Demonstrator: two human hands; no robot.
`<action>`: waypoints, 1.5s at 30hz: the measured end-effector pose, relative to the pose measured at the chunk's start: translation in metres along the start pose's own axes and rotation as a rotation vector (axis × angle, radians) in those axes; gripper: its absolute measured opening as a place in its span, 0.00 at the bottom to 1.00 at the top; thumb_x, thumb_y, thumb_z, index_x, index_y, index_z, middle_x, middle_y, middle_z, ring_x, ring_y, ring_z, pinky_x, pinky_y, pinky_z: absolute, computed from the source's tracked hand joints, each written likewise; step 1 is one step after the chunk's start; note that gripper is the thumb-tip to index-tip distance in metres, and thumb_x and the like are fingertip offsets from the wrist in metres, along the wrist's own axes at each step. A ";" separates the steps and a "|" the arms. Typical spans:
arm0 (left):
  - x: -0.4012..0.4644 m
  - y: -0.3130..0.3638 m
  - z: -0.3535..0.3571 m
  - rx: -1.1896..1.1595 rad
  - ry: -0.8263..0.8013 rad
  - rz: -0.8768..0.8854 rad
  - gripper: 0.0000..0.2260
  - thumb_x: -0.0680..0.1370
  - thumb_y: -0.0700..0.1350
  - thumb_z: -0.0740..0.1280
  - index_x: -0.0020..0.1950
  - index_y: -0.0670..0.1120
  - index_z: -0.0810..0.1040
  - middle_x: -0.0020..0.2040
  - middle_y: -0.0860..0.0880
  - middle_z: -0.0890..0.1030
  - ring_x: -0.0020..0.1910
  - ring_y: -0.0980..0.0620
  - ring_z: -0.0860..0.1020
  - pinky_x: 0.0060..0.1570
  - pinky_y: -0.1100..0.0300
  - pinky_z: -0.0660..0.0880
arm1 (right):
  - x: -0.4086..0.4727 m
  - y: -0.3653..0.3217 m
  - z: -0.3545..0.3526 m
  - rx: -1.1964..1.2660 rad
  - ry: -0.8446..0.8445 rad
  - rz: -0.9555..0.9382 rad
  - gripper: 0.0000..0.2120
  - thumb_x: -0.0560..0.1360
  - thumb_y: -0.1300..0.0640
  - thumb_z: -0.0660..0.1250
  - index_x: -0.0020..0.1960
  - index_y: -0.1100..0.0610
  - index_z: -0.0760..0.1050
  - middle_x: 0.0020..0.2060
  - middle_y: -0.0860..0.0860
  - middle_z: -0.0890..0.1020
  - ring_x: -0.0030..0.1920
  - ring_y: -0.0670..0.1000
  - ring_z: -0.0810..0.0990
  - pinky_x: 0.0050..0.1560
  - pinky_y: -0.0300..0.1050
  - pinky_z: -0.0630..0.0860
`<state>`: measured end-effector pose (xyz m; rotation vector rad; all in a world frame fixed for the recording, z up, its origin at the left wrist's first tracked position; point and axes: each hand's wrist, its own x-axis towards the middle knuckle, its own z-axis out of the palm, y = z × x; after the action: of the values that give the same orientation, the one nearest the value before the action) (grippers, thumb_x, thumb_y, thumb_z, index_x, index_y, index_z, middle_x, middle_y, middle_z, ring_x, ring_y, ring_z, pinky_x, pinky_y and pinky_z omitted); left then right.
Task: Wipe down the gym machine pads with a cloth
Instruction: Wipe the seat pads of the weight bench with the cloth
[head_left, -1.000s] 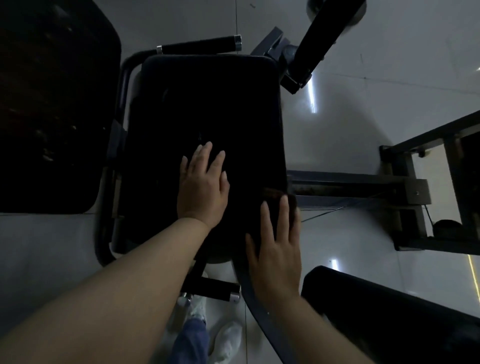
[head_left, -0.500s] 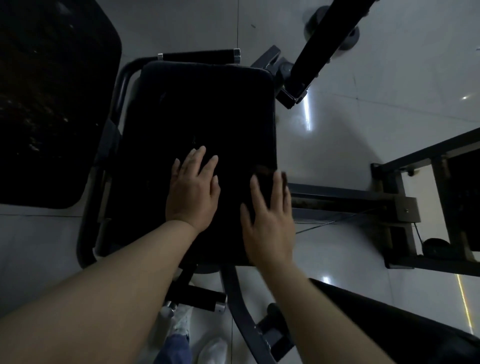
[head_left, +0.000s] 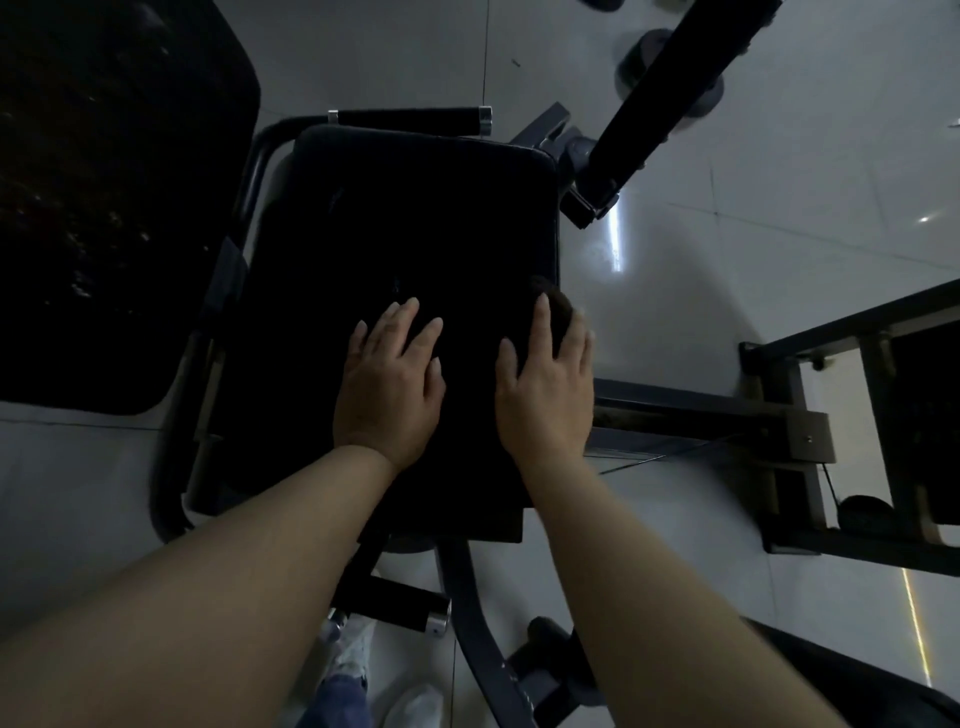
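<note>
A black seat pad (head_left: 405, 218) of a gym machine fills the middle of the view. My left hand (head_left: 387, 382) lies flat on its near half, fingers apart, holding nothing. My right hand (head_left: 545, 395) presses flat near the pad's right edge on a dark cloth (head_left: 557, 306). Only a bunched bit of the cloth shows past the fingertips; the rest is hidden under the hand.
A large black pad (head_left: 104, 208) stands at the left. Grip handles lie at the seat's far end (head_left: 410, 115) and near end (head_left: 395, 605). A black padded arm (head_left: 670, 88) crosses the upper right. A metal frame (head_left: 779, 431) sits right, over a glossy tiled floor (head_left: 727, 312).
My right hand has slid forward along the pad's right edge with the cloth under it. My left hand has stayed almost where it was on the pad.
</note>
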<state>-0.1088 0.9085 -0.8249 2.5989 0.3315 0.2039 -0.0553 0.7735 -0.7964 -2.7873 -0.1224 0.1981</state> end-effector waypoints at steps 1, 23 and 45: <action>0.000 0.000 0.000 -0.001 0.001 0.002 0.23 0.78 0.49 0.50 0.69 0.43 0.72 0.72 0.41 0.68 0.72 0.43 0.64 0.72 0.45 0.56 | -0.023 0.004 0.003 0.003 0.033 0.001 0.29 0.80 0.41 0.50 0.78 0.46 0.46 0.77 0.54 0.48 0.76 0.56 0.48 0.74 0.53 0.57; -0.002 -0.002 0.001 -0.017 0.000 0.010 0.22 0.79 0.47 0.50 0.69 0.43 0.72 0.72 0.41 0.68 0.73 0.44 0.63 0.73 0.47 0.55 | -0.104 0.019 0.005 -0.201 -0.073 -0.325 0.30 0.78 0.42 0.56 0.76 0.52 0.56 0.77 0.56 0.54 0.77 0.59 0.48 0.73 0.54 0.53; -0.001 -0.003 -0.001 -0.153 0.059 -0.125 0.19 0.78 0.41 0.57 0.69 0.40 0.71 0.73 0.41 0.65 0.74 0.47 0.57 0.69 0.43 0.64 | -0.037 -0.009 0.005 -0.292 -0.140 -0.467 0.24 0.79 0.47 0.51 0.75 0.51 0.60 0.76 0.52 0.58 0.76 0.55 0.51 0.72 0.53 0.52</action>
<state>-0.1110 0.9111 -0.8258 2.4157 0.4781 0.2520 -0.0930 0.7796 -0.7931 -2.9243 -0.8892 0.2736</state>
